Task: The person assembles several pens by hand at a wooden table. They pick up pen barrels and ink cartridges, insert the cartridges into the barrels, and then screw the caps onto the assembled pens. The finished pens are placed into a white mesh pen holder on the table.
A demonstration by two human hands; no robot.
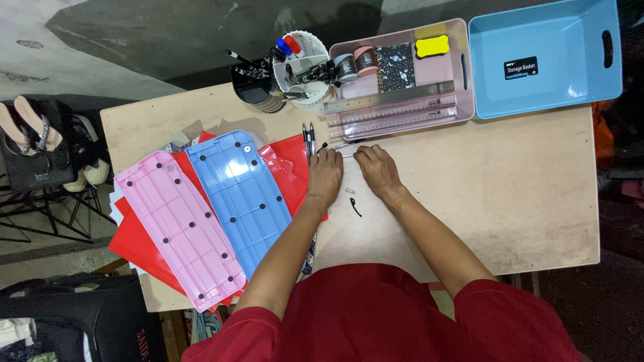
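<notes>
My left hand (325,175) and my right hand (378,169) meet at the middle of the wooden table (510,194). Both pinch a slim clear pen (343,147) that lies between their fingertips, its dark tip on the left-hand side. Two black pens (308,139) lie side by side just left of my left hand. Close in front of my wrists rest a small clear pen piece (350,191) and a curved black clip (354,206).
A pink tray (464,67) holds rulers, tape rolls, a dark notebook and a yellow eraser. A blue basket (543,60) stands at the far right. A white pen holder (302,60) and a black cup (251,84) are behind. Pink (178,228) and blue (238,194) plastic boards lie on red folders at left.
</notes>
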